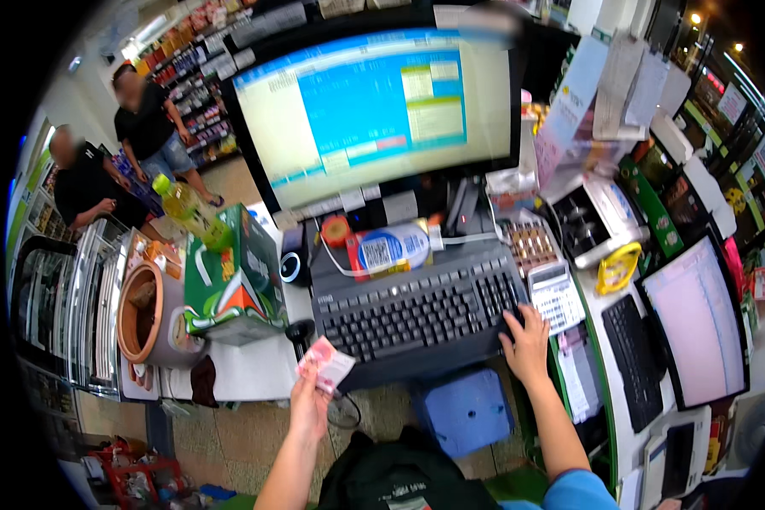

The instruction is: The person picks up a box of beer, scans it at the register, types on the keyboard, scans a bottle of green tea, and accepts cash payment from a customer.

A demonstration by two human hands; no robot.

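Note:
A pinkish-red banknote [325,364] is pinched between the thumb and fingers of my left hand [310,401], in front of the lower left corner of a black computer keyboard [414,312]. My right hand [528,341] rests with fingers spread at the keyboard's right end, by the number pad; it holds nothing. Just beyond its fingertips lies a white calculator [553,298]. A large monitor [382,115] with a lit screen stands behind the keyboard. Between them lies a blue and white card with a printed code [389,248]. A black handheld scanner [300,334] stands left of the keyboard.
Left on the counter are a green carton [236,280], a bottle of yellow-green drink [194,213] and a brown-rimmed ceramic pot [143,312]. Two people stand beyond the counter. A blue stool [468,411] is below. A second monitor [695,325] and keyboard [634,360] are at right.

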